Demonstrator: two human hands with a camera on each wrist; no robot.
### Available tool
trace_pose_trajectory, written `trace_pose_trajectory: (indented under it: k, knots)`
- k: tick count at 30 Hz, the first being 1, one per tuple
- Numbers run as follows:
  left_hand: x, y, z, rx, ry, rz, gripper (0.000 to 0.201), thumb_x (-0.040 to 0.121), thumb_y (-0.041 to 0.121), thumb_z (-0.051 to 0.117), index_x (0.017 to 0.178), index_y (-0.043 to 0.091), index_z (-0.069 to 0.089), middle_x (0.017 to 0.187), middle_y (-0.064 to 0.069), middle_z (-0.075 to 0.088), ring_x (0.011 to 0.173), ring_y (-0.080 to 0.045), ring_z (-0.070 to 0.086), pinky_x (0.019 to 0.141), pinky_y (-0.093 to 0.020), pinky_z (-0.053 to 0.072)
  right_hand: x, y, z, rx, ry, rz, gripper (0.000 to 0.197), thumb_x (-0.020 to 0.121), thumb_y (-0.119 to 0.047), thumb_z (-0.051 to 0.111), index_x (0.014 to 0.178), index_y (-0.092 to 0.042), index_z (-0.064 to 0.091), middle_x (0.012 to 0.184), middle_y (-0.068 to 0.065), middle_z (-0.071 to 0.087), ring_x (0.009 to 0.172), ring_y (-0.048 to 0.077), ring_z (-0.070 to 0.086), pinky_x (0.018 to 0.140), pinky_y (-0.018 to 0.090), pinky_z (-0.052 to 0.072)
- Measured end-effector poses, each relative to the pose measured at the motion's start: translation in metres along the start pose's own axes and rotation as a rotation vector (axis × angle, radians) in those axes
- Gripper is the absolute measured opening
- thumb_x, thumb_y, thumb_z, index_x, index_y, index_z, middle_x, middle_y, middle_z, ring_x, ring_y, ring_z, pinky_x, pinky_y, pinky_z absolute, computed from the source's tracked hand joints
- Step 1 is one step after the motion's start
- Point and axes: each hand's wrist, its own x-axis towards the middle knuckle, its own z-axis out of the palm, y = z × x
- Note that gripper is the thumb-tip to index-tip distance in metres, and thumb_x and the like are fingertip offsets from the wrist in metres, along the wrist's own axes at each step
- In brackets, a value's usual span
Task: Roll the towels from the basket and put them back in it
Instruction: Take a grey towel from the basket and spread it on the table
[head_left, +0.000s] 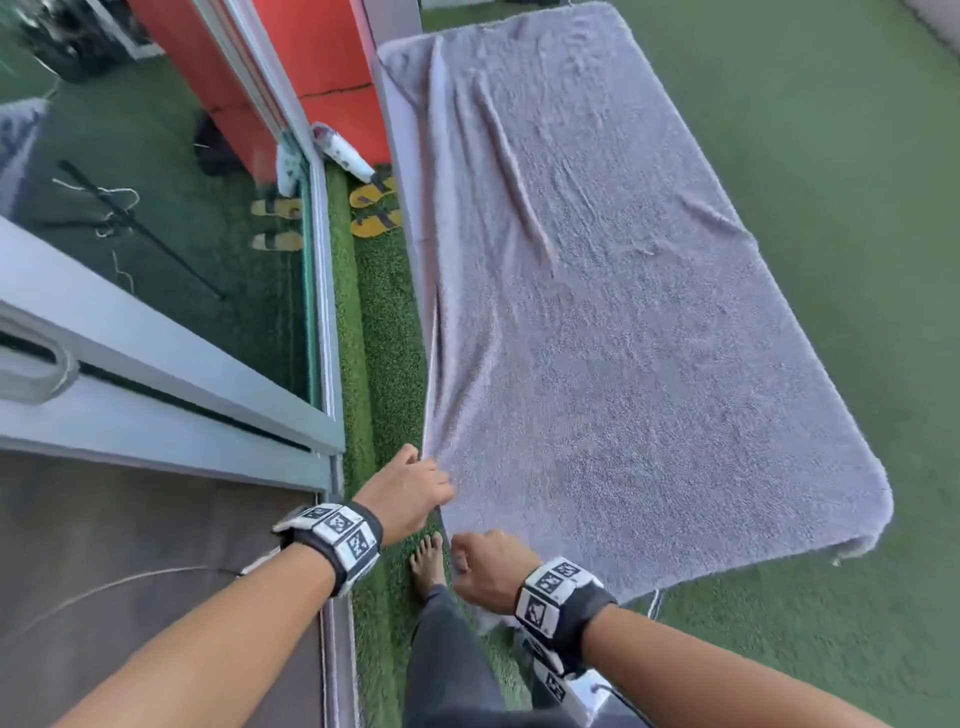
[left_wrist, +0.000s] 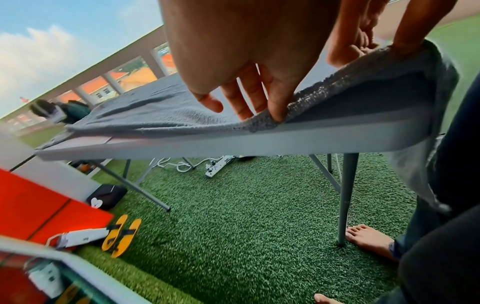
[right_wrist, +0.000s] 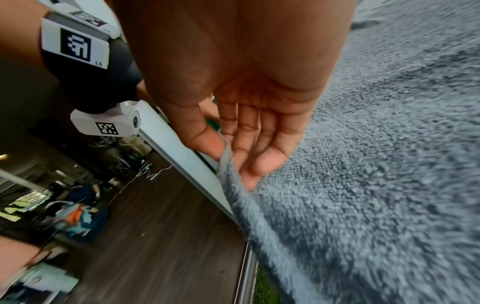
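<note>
A grey towel (head_left: 597, 312) lies spread flat over a folding table (left_wrist: 207, 144), covering nearly all of its top; the near end hangs over the edge. My left hand (head_left: 415, 486) is at the towel's near-left edge, with its fingertips (left_wrist: 278, 115) curled onto the hem and the thumb apart. My right hand (head_left: 483, 566) is at the near corner. In the right wrist view its thumb and fingers (right_wrist: 228, 152) pinch the towel's hem (right_wrist: 228, 170). No basket is in view.
A glass sliding door (head_left: 156, 234) runs close along the table's left side. Yellow sandals (head_left: 374, 208) and a white device lie on the artificial grass (head_left: 805, 208). My bare foot (head_left: 428, 561) stands by a table leg (left_wrist: 346, 195). A power strip (left_wrist: 215, 170) lies under the table.
</note>
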Motion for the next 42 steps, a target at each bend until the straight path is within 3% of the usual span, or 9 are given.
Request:
trace_pose_trajectory:
  k: [5, 10, 14, 21, 23, 28, 31, 37, 42]
  knots:
    - [-0.014, 0.000, 0.021, -0.168, -0.057, -0.141, 0.022, 0.091, 0.012, 0.046, 0.097, 0.025, 0.063, 0.098, 0.007, 0.064, 0.095, -0.014, 0.056, 0.100, -0.036, 0.029, 0.026, -0.005, -0.001, -0.088, -0.234, -0.064, 0.021, 0.082, -0.026, 0.058, 0.100, -0.020, 0.067, 0.101, 0.007, 0.071, 0.091, 0.027, 0.066, 0.083, 0.040, 0.055]
    - [0.010, -0.035, 0.026, -0.620, 0.190, -0.491, 0.023, 0.094, 0.018, 0.045, 0.100, 0.026, 0.066, 0.102, 0.008, 0.066, 0.096, -0.014, 0.058, 0.094, -0.036, 0.038, 0.087, -0.001, -0.088, -0.118, 0.025, -0.008, 0.023, 0.088, -0.029, 0.043, 0.096, -0.023, 0.064, 0.095, 0.006, 0.070, 0.085, 0.027, 0.066, 0.078, 0.041, 0.057]
    - [0.061, -0.083, 0.009, -1.020, 0.394, -0.701, 0.022, 0.093, 0.016, 0.046, 0.092, 0.023, 0.066, 0.095, 0.005, 0.069, 0.079, -0.014, 0.062, 0.073, -0.030, 0.050, 0.149, -0.015, -0.182, -0.243, 0.197, -0.042, 0.029, 0.094, -0.015, 0.042, 0.107, -0.025, 0.066, 0.111, 0.005, 0.068, 0.094, 0.022, 0.066, 0.084, 0.040, 0.055]
    - [0.142, -0.144, -0.027, -1.084, 0.631, -0.875, 0.020, 0.097, 0.019, 0.047, 0.101, 0.010, 0.064, 0.097, -0.002, 0.066, 0.088, -0.015, 0.061, 0.075, -0.024, 0.046, 0.249, -0.031, -0.268, -0.425, 0.252, -0.154, 0.036, 0.090, 0.001, 0.040, 0.110, -0.015, 0.066, 0.120, 0.006, 0.062, 0.098, 0.019, 0.063, 0.083, 0.035, 0.056]
    - [0.161, -0.153, -0.026, -1.119, 0.622, -0.909, 0.020, 0.097, 0.022, 0.050, 0.106, 0.008, 0.061, 0.100, -0.003, 0.064, 0.089, -0.016, 0.060, 0.070, -0.020, 0.042, 0.264, -0.029, -0.274, -0.474, 0.217, -0.149, 0.033, 0.090, -0.001, 0.043, 0.112, -0.013, 0.064, 0.120, 0.004, 0.060, 0.095, 0.017, 0.061, 0.082, 0.029, 0.054]
    - [0.185, -0.161, -0.016, -1.171, 0.528, -0.958, 0.024, 0.091, 0.031, 0.059, 0.079, 0.015, 0.046, 0.075, 0.003, 0.048, 0.059, -0.008, 0.039, 0.050, -0.016, 0.024, 0.278, -0.024, -0.274, -0.579, 0.166, -0.164, 0.026, 0.093, -0.009, 0.047, 0.114, -0.014, 0.062, 0.118, 0.005, 0.060, 0.096, 0.015, 0.055, 0.083, 0.028, 0.051]
    - [0.179, -0.161, -0.018, -1.132, 0.487, -0.922, 0.020, 0.096, 0.021, 0.054, 0.080, 0.009, 0.056, 0.072, 0.002, 0.051, 0.055, -0.005, 0.042, 0.046, -0.012, 0.036, 0.286, -0.025, -0.274, -0.611, 0.224, -0.248, 0.032, 0.092, -0.006, 0.046, 0.117, -0.017, 0.063, 0.124, 0.002, 0.059, 0.111, 0.016, 0.052, 0.094, 0.036, 0.049]
    - [0.145, -0.175, -0.010, -1.246, 0.768, -0.988, 0.022, 0.096, 0.013, 0.051, 0.075, 0.015, 0.052, 0.066, 0.003, 0.054, 0.054, -0.007, 0.046, 0.047, -0.016, 0.031, 0.305, -0.050, -0.289, -0.785, 0.147, -0.357, 0.033, 0.095, -0.013, 0.051, 0.124, -0.024, 0.060, 0.125, -0.006, 0.057, 0.112, 0.014, 0.042, 0.093, 0.026, 0.038]
    - [0.125, -0.172, -0.009, -1.204, 0.872, -0.912, 0.020, 0.097, 0.019, 0.053, 0.077, 0.016, 0.053, 0.066, 0.004, 0.055, 0.052, -0.007, 0.047, 0.045, -0.015, 0.035, 0.325, -0.071, -0.310, -0.763, 0.214, -0.344, 0.023, 0.096, -0.010, 0.050, 0.113, -0.013, 0.066, 0.113, 0.003, 0.062, 0.113, 0.019, 0.051, 0.097, 0.028, 0.046]
